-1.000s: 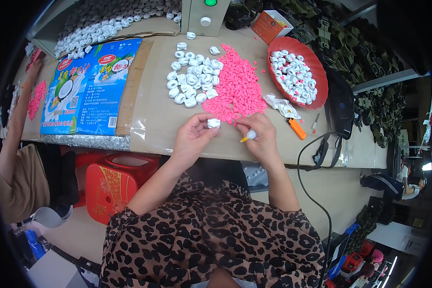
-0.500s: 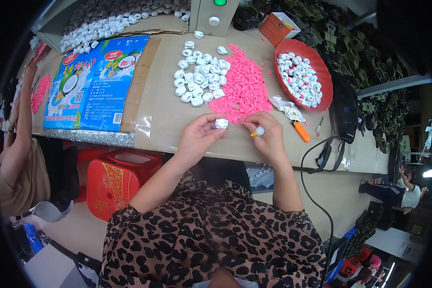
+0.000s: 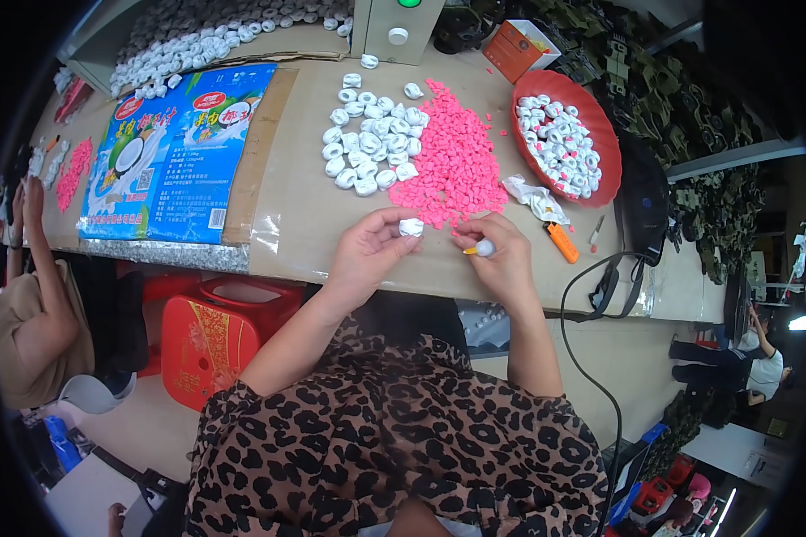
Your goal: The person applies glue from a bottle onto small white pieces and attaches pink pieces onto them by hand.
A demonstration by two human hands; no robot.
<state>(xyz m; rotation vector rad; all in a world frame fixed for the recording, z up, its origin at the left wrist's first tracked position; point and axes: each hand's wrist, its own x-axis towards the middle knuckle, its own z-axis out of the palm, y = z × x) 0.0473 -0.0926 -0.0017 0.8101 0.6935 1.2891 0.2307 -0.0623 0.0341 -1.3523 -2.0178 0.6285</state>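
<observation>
Between left fingers point(image 3: 389, 217), white piece point(image 3: 411, 227), pinched

A tan-covered worktable point(image 3: 295, 215) runs across the view; a red plastic stool point(image 3: 231, 333) with gold trim stands left, below its near edge, on a pale beige floor point(image 3: 148, 438); a grey metal beam point(image 3: 734, 161) slants at right; farther off, red stools point(image 3: 654, 495) and a lit tube lamp point(image 3: 727, 507).

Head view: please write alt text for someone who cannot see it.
The left hand holds a small white rounded piece; the right hand, a small white yellow-tipped object. Beyond them lie loose white pieces, a bright pink heap of tiny pieces, and a red scalloped bowl.
</observation>
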